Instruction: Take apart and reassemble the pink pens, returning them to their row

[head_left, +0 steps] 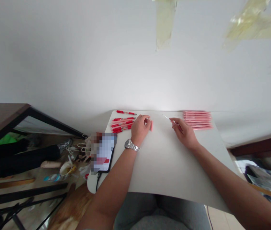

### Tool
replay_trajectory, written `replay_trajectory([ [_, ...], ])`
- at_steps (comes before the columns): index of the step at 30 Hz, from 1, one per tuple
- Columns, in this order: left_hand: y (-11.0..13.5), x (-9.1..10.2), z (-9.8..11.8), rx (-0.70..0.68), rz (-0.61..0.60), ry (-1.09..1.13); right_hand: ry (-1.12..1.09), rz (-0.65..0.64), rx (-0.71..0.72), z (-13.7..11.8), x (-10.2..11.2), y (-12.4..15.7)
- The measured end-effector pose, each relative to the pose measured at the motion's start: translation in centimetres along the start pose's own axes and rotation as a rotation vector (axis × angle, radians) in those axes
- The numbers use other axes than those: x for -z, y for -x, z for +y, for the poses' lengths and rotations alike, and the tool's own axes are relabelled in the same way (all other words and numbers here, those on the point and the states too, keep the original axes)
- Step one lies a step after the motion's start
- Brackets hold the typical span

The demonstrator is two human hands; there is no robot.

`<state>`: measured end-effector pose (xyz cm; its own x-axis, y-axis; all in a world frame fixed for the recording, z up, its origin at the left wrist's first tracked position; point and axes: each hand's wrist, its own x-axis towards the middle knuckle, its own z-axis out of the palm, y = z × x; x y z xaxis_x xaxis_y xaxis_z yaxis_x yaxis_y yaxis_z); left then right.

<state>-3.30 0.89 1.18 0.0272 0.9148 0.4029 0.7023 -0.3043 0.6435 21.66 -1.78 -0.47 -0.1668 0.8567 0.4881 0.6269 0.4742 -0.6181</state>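
My left hand (140,128), with a metal watch (131,145) at its wrist, is closed with the fingers curled together above the white table (159,159). What it grips is mostly hidden. A short pinkish-red piece (151,126) stands out just right of its fingertips; whether they touch it I cannot tell. Between the thumb and fingers of my right hand (182,130) is a thin pale rod (167,118) like a pen refill, pointing up and left. Several red pens (122,124) lie left of my left hand. Right of my right hand is a row of slim pink sticks (197,120).
A phone (105,153) with a cable lies at the table's left edge, its screen blurred out. Behind the table rises a white wall (101,57) with tape strips (166,22). At left are a dark-framed desk (8,111) and floor clutter.
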Motion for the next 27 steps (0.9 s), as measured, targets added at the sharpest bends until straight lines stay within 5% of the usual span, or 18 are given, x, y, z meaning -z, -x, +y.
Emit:
replay_trajectory([
  [4,0.0,-0.1,0.8,0.015,0.007,0.333,-0.040,-0.031,0.017,0.0,0.0,0.1],
  [9,0.4,-0.6,2.0,0.119,-0.175,0.721,-0.065,-0.087,0.067,-0.2,0.1,0.1],
  [16,0.9,-0.9,2.9,0.089,-0.338,0.878,-0.091,-0.131,0.088,-0.6,0.2,0.2],
  [27,1.1,-1.5,3.1,0.075,-0.350,0.980,-0.099,-0.140,0.090,-0.4,0.0,0.3],
])
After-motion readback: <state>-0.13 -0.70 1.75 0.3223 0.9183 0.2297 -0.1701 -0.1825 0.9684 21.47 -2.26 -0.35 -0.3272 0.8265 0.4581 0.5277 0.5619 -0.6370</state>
